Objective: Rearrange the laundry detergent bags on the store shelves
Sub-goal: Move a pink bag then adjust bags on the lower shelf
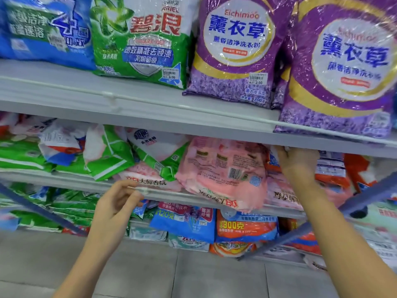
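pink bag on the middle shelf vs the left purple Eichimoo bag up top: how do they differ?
Colour: the purple bag has a white round label; the pink bag is pale pink.
Face: the purple bag shows its front; the pink bag shows its back, with barcode and QR code.
Pose: the purple bag stands upright on the top shelf; the pink bag's print is upside down and it overhangs the middle shelf.
Shared: both are glossy plastic bags.

— Top shelf?
— Blue bag, green Ariel bag, purple lavender bag, second purple bag, upright, facing me.
— Middle shelf?
— Green bags and a pink bag, heaped; the pink one probably overhangs.
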{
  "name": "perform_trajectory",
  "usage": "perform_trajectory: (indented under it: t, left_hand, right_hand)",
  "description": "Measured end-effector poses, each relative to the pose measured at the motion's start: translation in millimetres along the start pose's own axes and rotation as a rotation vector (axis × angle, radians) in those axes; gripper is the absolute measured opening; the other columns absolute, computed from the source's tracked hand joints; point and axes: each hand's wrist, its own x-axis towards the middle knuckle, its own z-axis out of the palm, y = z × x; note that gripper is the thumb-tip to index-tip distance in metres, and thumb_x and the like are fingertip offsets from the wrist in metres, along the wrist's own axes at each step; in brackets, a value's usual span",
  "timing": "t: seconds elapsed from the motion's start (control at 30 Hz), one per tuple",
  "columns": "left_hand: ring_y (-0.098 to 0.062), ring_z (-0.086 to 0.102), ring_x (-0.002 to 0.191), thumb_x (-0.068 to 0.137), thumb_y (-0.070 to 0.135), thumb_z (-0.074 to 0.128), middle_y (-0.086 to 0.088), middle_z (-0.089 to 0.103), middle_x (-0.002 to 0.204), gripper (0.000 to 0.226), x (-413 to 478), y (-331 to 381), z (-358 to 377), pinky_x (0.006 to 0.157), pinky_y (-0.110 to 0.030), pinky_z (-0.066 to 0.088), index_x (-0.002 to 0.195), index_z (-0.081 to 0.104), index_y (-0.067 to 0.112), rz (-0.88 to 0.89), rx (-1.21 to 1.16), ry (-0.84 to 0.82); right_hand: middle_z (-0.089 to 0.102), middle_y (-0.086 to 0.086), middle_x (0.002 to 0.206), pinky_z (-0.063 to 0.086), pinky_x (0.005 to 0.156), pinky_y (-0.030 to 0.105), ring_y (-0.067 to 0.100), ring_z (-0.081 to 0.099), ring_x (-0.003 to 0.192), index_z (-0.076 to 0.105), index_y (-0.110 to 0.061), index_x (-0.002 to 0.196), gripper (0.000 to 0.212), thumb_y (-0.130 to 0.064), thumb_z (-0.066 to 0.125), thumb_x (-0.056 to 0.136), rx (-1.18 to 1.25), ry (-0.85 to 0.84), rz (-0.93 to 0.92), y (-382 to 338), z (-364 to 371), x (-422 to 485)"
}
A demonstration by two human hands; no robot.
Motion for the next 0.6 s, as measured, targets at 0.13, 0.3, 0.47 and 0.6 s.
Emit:
perform_trajectory:
  t: [0.13, 0.3, 0.47, 0.6]
  left_hand:
    - [-0.009, 0.067, 0.070, 0.088, -0.003, 0.058, -0.013, 0.068, 0.081, 0.014, 6, 1, 6, 0.068, -0.013, 0.052, 0.094, 0.060, 0.009, -0.021, -0.037, -0.094]
    - [-0.023, 0.067, 0.078, 0.086, 0.009, 0.062, -0.009, 0.069, 0.083, 0.014, 8, 9, 31, 0.070, -0.016, 0.053, 0.097, 0.060, 0.018, -0.029, -0.057, -0.255]
    - [-0.003, 0.057, 0.106, 0.075, 0.036, 0.073, 0.008, 0.059, 0.121, 0.057, 14, 25, 60, 0.088, -0.014, 0.045, 0.124, 0.045, 0.036, 0.046, 0.091, -0.570]
    - [0.002, 0.039, 0.123, 0.059, 0.053, 0.081, 0.032, 0.031, 0.134, 0.090, 10, 40, 79, 0.096, -0.009, 0.033, 0.132, 0.029, 0.044, 0.066, 0.234, -0.821]
  right_hand:
    - [0.029, -0.012, 0.042, 0.018, 0.046, 0.022, 0.016, 0.033, 0.040, 0.035, -0.028, 0.049, 0.038, -0.032, 0.047, 0.085, 0.221, 0.038, -0.106, -7, -42, -26]
    - [0.048, -0.025, 0.052, 0.026, 0.050, 0.002, -0.010, 0.040, 0.052, 0.060, -0.017, 0.066, 0.029, -0.024, 0.045, 0.090, 0.534, 0.067, -0.068, -27, -87, -68]
    - [0.043, -0.013, 0.049, 0.028, 0.046, 0.011, -0.005, 0.034, 0.050, 0.049, -0.028, 0.054, 0.038, -0.025, 0.050, 0.091, 0.866, -0.042, 0.261, -35, -124, -90]
    - [0.055, 0.002, 0.058, 0.038, 0.058, 0.028, 0.013, 0.051, 0.057, 0.060, -0.015, 0.063, 0.032, -0.025, 0.052, 0.092, 1.091, -0.058, 0.636, -32, -152, -96]
